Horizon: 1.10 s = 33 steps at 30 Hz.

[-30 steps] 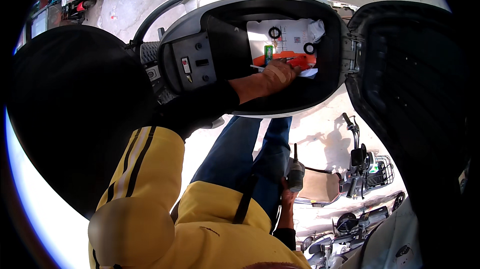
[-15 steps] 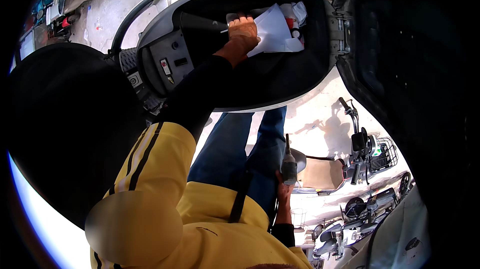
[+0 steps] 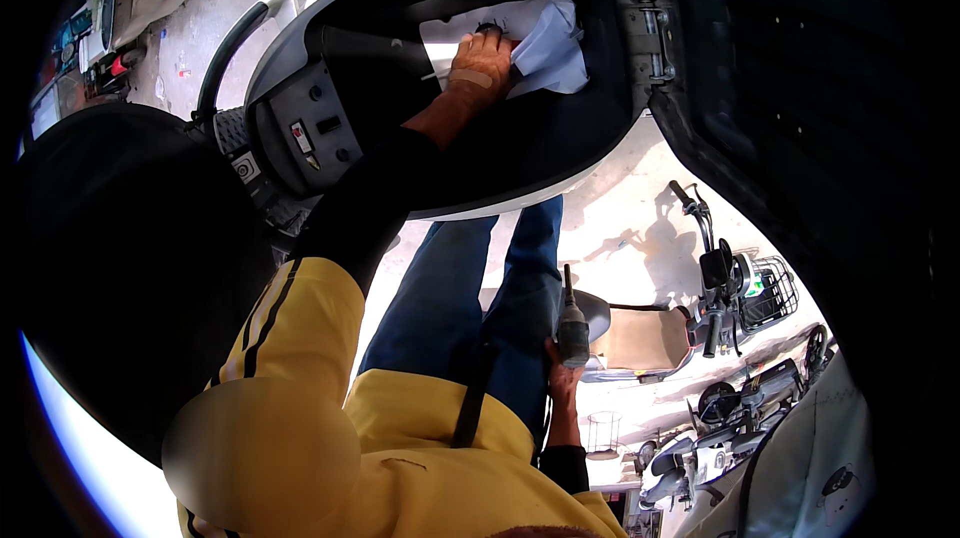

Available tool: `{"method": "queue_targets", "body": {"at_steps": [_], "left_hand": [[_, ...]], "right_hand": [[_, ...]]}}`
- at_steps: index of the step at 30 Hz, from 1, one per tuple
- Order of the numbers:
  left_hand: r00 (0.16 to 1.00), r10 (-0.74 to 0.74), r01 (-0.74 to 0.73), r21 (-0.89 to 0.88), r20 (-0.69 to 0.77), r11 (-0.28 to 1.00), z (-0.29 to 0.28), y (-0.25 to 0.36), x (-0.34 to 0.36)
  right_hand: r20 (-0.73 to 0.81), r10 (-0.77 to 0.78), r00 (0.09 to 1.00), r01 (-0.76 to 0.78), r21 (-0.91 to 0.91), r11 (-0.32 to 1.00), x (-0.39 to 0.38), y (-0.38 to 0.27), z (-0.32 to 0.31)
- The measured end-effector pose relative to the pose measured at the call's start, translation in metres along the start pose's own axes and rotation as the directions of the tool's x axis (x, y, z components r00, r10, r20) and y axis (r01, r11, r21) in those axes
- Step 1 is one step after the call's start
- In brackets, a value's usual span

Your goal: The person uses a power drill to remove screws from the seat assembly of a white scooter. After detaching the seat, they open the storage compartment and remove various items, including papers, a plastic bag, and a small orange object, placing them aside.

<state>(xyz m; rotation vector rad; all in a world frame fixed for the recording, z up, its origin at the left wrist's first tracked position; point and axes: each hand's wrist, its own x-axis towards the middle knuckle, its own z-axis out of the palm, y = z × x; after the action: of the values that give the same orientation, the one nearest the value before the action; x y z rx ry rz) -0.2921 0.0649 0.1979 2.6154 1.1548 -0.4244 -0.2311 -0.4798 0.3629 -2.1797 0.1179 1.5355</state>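
My left hand reaches into the open storage compartment of a scooter, its fingers curled down over white paper. Dark bits show at the fingertips and beside the thumb; what they belong to is hidden under the hand. The paper is creased and folded up to the right of the hand. Low beside my leg, my right hand is wrapped around the lower end of a dark bottle-shaped tool with a long thin tip pointing up; its exact kind is unclear.
The raised black seat stands hinged at the compartment's right. A small panel with knobs lies at its left end. A curved grab handle is beyond it. Parked scooters stand behind on the right.
My left hand has shifted slightly within the compartment, and the white paper has folded up and covers the small red and white items seen before. The right hand keeps its hold.
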Motion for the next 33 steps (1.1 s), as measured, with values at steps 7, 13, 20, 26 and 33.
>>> {"method": "queue_targets", "body": {"at_steps": [7, 13, 20, 26, 33], "left_hand": [[0.993, -0.117, 0.101, -0.55, 0.007, 0.829, -0.041, 0.058, 0.035], [0.995, -0.082, 0.103, -0.598, 0.061, 0.795, -0.009, 0.045, 0.05], [0.922, 0.036, -0.085, 0.11, 0.386, 0.99, -0.031, -0.014, 0.008], [0.985, 0.066, -0.055, -0.077, 0.158, 0.996, -0.057, 0.031, 0.031], [0.972, 0.174, -0.18, 0.027, 0.156, 0.983, 0.029, 0.041, 0.057]], "right_hand": [[-0.028, -0.012, 1.0, 0.013, 0.029, 0.999, -0.002, -0.001, 0.001], [0.016, 0.051, 0.999, -0.051, 0.017, 0.999, 0.008, 0.026, -0.01], [0.03, -0.044, 0.999, 0.048, -0.148, 0.988, -0.002, 0.006, -0.001], [0.018, -0.035, 0.999, 0.036, -0.042, 0.998, -0.002, 0.018, -0.002], [-0.01, -0.097, 0.995, 0.096, -0.032, 0.995, 0.011, 0.02, -0.004]]}}
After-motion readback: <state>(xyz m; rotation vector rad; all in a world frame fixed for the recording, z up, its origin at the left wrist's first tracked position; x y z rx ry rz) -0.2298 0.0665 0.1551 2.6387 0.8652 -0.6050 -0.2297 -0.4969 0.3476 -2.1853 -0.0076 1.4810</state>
